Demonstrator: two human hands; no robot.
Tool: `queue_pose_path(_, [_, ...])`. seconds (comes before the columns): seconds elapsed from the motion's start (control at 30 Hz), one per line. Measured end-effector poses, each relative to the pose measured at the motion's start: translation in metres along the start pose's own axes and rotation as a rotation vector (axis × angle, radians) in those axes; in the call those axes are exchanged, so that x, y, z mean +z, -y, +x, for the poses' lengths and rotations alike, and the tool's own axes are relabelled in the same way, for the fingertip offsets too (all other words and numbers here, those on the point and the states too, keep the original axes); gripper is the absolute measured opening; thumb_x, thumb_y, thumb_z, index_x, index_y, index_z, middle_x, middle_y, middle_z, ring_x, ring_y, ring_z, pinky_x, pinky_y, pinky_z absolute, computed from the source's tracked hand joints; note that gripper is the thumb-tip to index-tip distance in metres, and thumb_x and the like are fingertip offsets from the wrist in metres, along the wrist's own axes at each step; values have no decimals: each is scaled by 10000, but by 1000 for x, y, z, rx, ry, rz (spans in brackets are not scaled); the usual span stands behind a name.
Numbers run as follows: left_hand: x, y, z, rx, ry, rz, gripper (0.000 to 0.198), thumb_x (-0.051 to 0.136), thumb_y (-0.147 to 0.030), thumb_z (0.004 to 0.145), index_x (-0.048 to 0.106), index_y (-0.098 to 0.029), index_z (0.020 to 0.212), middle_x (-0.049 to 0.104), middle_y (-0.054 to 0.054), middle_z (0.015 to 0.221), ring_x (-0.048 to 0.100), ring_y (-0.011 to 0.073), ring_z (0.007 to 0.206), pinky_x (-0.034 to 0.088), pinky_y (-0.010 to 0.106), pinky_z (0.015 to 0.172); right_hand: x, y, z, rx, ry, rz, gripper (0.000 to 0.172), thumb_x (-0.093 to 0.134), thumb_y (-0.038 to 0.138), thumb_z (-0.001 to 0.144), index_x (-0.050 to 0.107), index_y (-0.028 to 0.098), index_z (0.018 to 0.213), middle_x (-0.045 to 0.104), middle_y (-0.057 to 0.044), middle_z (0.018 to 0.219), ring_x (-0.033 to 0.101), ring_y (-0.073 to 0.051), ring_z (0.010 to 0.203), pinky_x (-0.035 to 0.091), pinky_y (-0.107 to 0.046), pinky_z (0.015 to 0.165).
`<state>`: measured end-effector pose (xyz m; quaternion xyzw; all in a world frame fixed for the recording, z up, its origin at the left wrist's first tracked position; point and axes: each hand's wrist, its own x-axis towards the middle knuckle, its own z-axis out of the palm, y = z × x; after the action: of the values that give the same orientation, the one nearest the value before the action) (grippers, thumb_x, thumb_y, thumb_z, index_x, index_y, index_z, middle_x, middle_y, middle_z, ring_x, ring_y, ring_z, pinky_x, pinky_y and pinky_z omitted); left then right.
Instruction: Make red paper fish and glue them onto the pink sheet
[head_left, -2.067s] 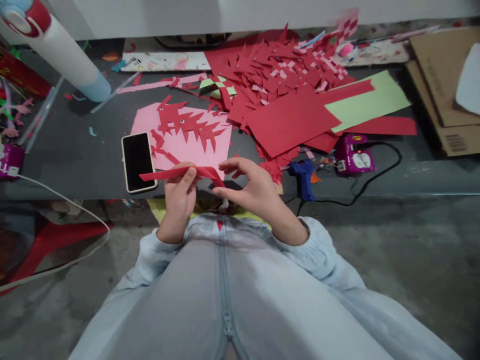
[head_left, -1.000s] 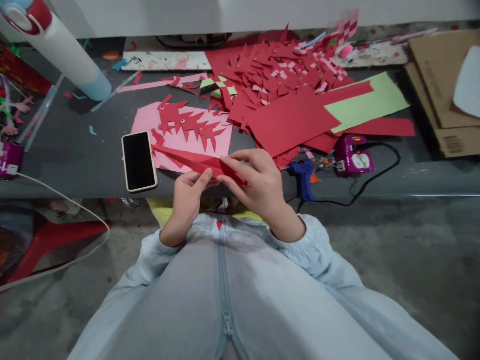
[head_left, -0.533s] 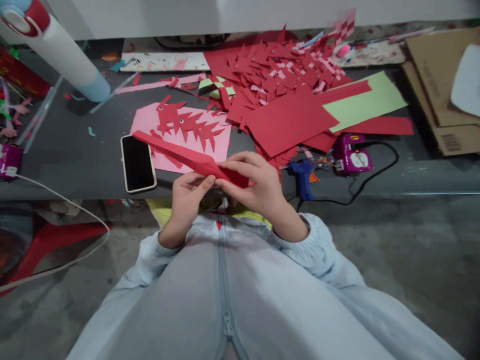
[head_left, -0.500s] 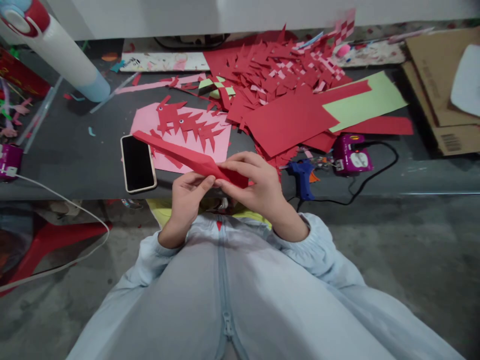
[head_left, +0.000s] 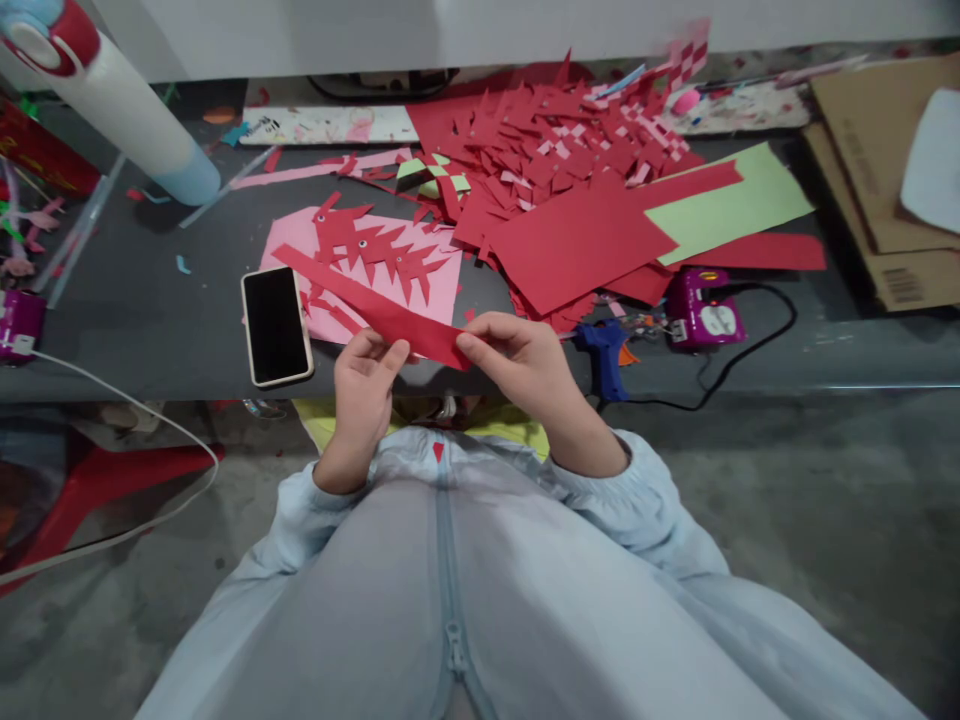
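A long red paper strip (head_left: 382, 312) is stretched between my two hands above the table's front edge, slanting up to the left. My left hand (head_left: 367, 375) pinches its lower edge near the middle, thumb on top. The right end is gripped between thumb and fingers of my right hand (head_left: 517, 365). Beneath the strip lies a pink paper sheet (head_left: 442, 270) carrying spiky red paper cutouts (head_left: 375, 245) with small googly eyes. A phone (head_left: 277, 325) with a dark screen lies to the left of my left hand.
A heap of red cutouts (head_left: 517, 130) covers the back, with red sheets (head_left: 577, 240) and light green paper (head_left: 735, 210) before it. On the right are a blue glue gun (head_left: 602, 358), purple power box (head_left: 703, 310) and cardboard (head_left: 877, 170). A white bottle (head_left: 135, 110) stands back left.
The paper, folded with its right part raised before, now shows as a flat narrow strip. My hands have moved apart, the right one out to the strip's right end.
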<state>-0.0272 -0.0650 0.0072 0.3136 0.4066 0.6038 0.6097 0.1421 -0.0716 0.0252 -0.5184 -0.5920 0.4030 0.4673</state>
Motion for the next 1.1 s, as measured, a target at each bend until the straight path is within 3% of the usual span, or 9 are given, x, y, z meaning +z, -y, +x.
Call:
queue_pose_path(0.2, [1,4,-4,-181,115,87,357,927,-417,566,747,-174,756,746,-5,707,660,87,596,552,207,631,5,4,2,104,26,83,432,637,577,826,618,175,668,545,17,600,454,-102,571,361,-254,548])
queue_pose_path(0.33, [3,5,-6,-196,111,129,333,915,-430,575,749,-169,698,740,0,653,651,89,562,547,202,603,7,1,1,110,38,67,462,573,583,877,566,187,639,497,26,572,434,-100,550,367,-248,530])
queue_pose_path(0.4, [4,4,-5,-185,71,114,346,919,-435,564,748,-170,705,746,0,661,658,94,555,553,206,589,6,-1,1,50,-29,6,384,588,537,893,633,187,740,576,7,653,497,-113,592,421,-254,566])
queue_pose_path(0.5, [6,2,-5,-167,6,106,371,925,-446,545,736,-163,692,739,-3,637,669,99,541,560,204,574,2,-1,-1,-155,-140,-158,250,649,439,890,719,215,974,671,-38,877,585,-139,715,499,-292,677])
queue_pose_path(0.63, [8,1,-6,-122,-1,103,387,920,-464,553,725,-161,694,739,-3,647,683,107,566,573,213,593,1,1,-2,-363,-115,-300,267,711,440,855,760,239,1024,672,-80,977,644,-193,881,545,-346,774])
queue_pose_path(0.7, [8,1,-7,-97,18,98,375,914,-464,567,734,-170,714,750,-1,675,691,111,586,582,223,611,2,2,-2,-396,-96,-319,304,729,456,838,756,243,1055,691,-88,1007,661,-210,929,556,-361,813])
queue_pose_path(0.87, [5,3,-9,-57,66,109,345,896,-468,609,758,-187,755,763,3,702,707,117,621,596,230,657,6,3,-4,-386,-83,-309,304,737,427,838,752,220,1060,741,-81,951,684,-190,830,562,-331,768])
queue_pose_path(1.1, [-4,7,-9,39,45,225,283,879,-432,657,766,-183,733,760,11,693,700,114,619,577,219,643,5,7,-4,-425,-61,-365,237,725,407,852,757,209,979,740,-64,863,665,-187,795,528,-316,728])
